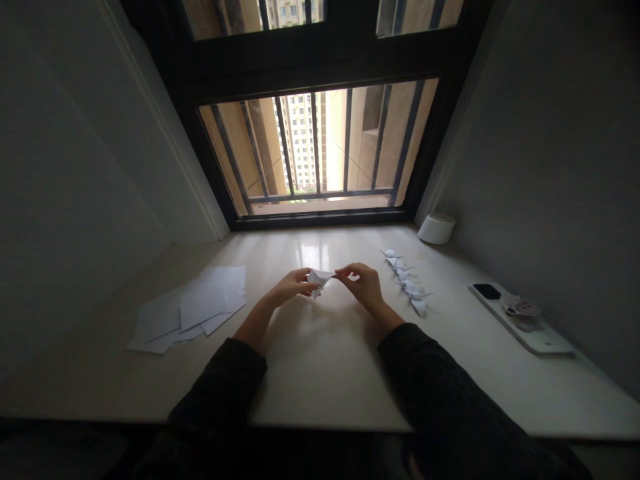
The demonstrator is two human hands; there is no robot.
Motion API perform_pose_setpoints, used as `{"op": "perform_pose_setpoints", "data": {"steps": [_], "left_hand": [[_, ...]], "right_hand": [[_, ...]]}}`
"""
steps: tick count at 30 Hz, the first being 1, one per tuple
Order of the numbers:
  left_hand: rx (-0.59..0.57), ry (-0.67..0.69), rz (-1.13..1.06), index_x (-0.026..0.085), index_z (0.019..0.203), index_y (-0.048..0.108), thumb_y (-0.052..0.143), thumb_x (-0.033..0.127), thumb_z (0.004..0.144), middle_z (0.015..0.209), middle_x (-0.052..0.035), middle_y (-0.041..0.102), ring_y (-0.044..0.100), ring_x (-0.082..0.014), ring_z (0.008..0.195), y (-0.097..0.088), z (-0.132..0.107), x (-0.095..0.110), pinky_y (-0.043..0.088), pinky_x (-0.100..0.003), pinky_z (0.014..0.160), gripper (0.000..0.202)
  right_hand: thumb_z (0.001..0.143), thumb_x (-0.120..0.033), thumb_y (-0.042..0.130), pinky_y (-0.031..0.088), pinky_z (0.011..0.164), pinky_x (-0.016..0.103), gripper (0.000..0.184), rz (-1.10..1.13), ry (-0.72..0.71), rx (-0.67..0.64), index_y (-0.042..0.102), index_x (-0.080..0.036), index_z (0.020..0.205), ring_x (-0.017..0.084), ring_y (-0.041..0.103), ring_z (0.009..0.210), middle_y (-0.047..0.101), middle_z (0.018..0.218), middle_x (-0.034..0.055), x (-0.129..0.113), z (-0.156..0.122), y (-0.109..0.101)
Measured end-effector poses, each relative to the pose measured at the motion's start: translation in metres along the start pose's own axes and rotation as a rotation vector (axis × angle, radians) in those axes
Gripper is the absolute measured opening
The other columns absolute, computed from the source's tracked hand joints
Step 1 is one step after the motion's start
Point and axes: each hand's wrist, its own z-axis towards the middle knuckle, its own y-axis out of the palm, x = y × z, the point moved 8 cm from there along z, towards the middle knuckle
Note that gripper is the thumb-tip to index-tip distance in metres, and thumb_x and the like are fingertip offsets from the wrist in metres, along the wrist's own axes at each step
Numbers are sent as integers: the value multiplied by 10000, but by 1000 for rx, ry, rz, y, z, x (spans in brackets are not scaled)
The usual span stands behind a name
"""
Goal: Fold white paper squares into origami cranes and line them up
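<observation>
A small white folded paper crane is held up between both hands over the middle of the pale sill. My left hand grips its body from the left, fingers closed round it. The fingertips of my right hand pinch a thin pointed end on the right side. To the right of my hands, several white folded paper cranes lie in a slanting row. A loose stack of white paper sheets rests to the left of my left hand.
A phone in a light case, with a grip on its back, lies at the right. In the back right corner stands a white rounded object. The dark-framed window bounds the sill behind; walls rise on both sides.
</observation>
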Motion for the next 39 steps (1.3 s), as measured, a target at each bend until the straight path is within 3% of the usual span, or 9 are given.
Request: {"op": "perform_pose_setpoints", "data": {"steps": [4,9,17,25,30,39], "left_hand": [[26,-1,-19,172,1075,617,695,416,700,900,-84,672,653,-182,791,2,1,1,495,-280,679,455],[171,-9,-31,179,1126,600,687,484,688,844,-66,661,637,-163,739,0,3,3,504,-279,652,540],[340,104,241,144,911,677,741,497,597,702,-39,660,585,-127,580,-9,2,9,444,-218,502,477],[386,143,353,150,888,702,707,499,632,646,-23,662,560,-115,530,-13,-3,14,404,-200,464,433],[384,108,409,169,932,697,650,522,684,660,-19,656,564,-112,517,-14,-3,12,405,-185,431,434],[324,66,394,178,982,684,595,530,730,753,-33,671,586,-114,559,-10,0,6,461,-184,433,443]], "right_hand": [[736,-474,667,441,619,310,242,-29,-2,39,717,-240,768,181,575,658,659,707,40,-2,0,-3],[772,-426,649,438,633,292,213,-91,-101,66,699,-222,739,166,573,661,649,685,28,-15,-2,-4],[778,-348,657,444,630,284,131,-92,-113,83,700,-226,761,160,575,656,649,691,17,-17,-2,-5],[775,-328,667,473,660,302,128,-21,-133,8,706,-246,866,173,600,708,669,757,27,-16,0,1],[697,-338,748,496,774,335,389,103,-206,-131,663,-290,1074,199,638,841,705,932,31,-20,0,13],[804,-301,652,484,697,314,193,-7,-205,-99,704,-326,987,181,639,738,728,830,8,-17,-2,15]]}}
